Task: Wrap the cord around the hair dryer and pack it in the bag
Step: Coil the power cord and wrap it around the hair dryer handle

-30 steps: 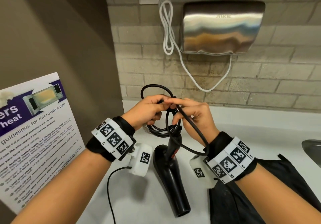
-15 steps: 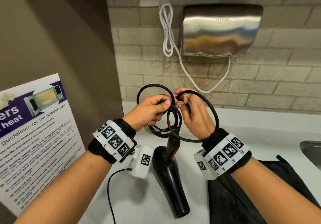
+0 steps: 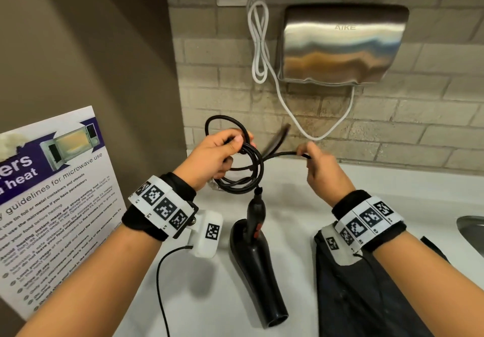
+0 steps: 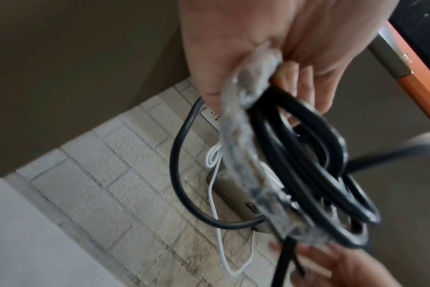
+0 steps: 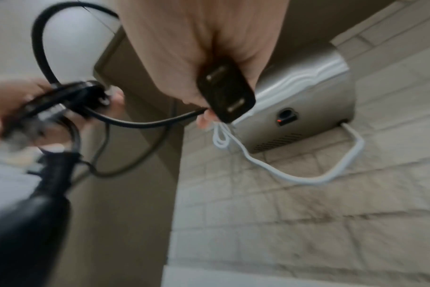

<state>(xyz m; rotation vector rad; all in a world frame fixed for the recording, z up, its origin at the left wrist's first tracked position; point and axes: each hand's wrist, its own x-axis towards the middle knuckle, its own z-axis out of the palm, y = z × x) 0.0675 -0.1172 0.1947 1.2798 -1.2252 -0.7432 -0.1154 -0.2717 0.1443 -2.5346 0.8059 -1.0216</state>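
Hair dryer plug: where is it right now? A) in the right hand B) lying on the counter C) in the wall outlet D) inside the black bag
A: the right wrist view shows the black plug with two flat prongs held in the right hand, while the left hand grips the coiled cord.

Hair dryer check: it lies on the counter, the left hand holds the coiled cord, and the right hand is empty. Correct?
Not quite. The right hand is not empty: it grips the plug, as the right wrist view shows. The hair dryer does lie on the counter, and the left hand holds the coiled cord.
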